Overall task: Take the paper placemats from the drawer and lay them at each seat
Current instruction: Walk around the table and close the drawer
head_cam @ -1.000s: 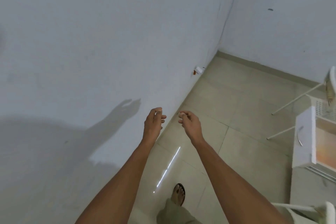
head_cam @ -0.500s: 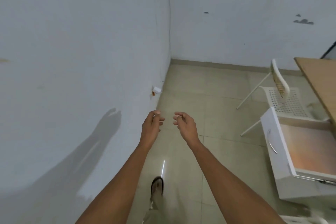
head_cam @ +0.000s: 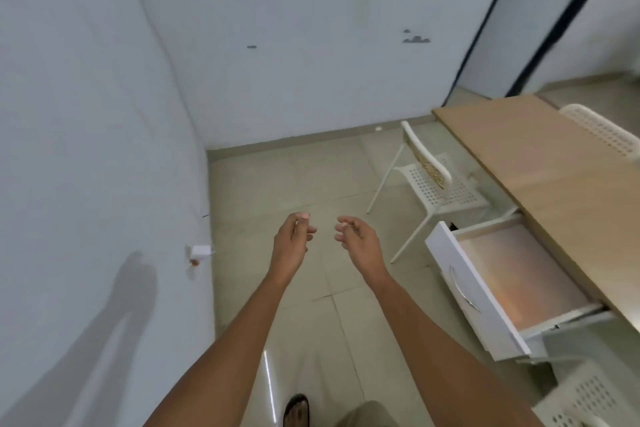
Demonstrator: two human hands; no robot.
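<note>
1. Two hands empty: left hand (head_cam: pixel 292 241) & right hand (head_cam: pixel 358 239), fingers loosely curled, gripping nothing, held over floor.
2. Drawer (head_cam: pixel 491 288) pulled out under table (head_cam: pixel 554 163); pale orange-tinted sheet, prob. placemats (head_cam: pixel 523 274), lies flat inside.
3. Chair (head_cam: pixel 433 180) beside table.

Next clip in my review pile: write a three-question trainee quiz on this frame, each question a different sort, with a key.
1. True or false: the white drawer under the long wooden table is pulled open.
2. Which holds something? A) left hand B) right hand C) neither
3. Fill in: the white perforated chair stands beyond the drawer, on the tiled ____.

Key:
1. True.
2. C; both hands hover empty over the floor, fingers loosely curled.
3. Floor.
</note>
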